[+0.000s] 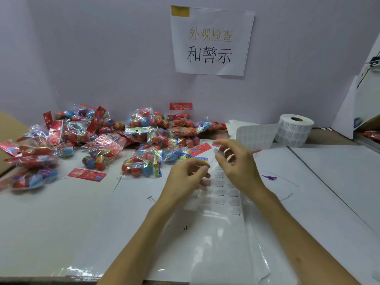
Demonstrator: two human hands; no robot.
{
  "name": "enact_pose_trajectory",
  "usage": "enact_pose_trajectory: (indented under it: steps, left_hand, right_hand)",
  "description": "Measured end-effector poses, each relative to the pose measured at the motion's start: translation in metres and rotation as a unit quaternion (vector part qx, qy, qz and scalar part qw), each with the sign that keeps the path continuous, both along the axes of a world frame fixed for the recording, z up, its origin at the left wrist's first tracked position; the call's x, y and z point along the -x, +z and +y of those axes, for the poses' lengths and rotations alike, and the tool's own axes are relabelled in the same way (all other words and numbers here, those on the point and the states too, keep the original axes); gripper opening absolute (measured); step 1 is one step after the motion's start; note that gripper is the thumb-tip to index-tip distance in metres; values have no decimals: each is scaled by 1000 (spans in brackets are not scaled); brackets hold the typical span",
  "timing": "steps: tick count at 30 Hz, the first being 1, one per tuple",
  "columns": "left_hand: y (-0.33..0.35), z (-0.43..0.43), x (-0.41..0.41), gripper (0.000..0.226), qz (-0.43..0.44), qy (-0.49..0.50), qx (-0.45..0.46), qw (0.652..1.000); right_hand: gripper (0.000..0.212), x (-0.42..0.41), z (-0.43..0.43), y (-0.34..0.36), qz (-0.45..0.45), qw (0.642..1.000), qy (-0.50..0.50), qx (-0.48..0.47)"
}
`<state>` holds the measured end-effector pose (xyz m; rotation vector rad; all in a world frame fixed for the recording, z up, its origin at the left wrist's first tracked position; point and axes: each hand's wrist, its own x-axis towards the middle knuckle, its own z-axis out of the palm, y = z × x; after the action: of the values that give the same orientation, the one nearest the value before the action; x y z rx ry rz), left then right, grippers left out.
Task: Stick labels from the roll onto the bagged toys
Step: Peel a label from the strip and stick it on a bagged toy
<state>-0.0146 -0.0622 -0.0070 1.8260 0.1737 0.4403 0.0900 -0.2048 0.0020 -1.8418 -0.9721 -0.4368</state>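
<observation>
A white label roll (294, 130) stands at the back right, its strip looping forward and lying flat down the table as a glossy backing strip (222, 202) with small clear labels. My left hand (185, 177) hovers over the strip's left edge, fingers curled, fingertips pinching at it. My right hand (234, 161) is raised just above the strip with thumb and forefinger pinching a small clear label (218, 151). A heap of bagged toys (98, 140), clear bags with red and blue balls and red header cards, covers the left and middle back. The nearest bag (141, 167) lies left of my left hand.
The white table top (61, 219) spreads in front. A paper sign (211, 40) hangs on the back wall. A small purple toy figure (270, 177) lies right of my right hand. A white board (345, 112) leans at the far right.
</observation>
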Motion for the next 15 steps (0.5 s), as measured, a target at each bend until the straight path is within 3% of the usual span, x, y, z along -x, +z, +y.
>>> enact_pose_trajectory:
  steps: [7, 12, 15]
  left_hand:
    - [5, 3, 3, 15, -6, -14, 93, 996]
    - [3, 8, 2, 10, -29, 50, 81, 995]
    - [1, 8, 1, 10, -40, 83, 21, 996]
  right_hand:
    - [35, 13, 8, -3, -35, 997, 67, 11]
    - [43, 16, 7, -5, -22, 995, 87, 33]
    - [39, 14, 7, -4, -4, 997, 71, 28]
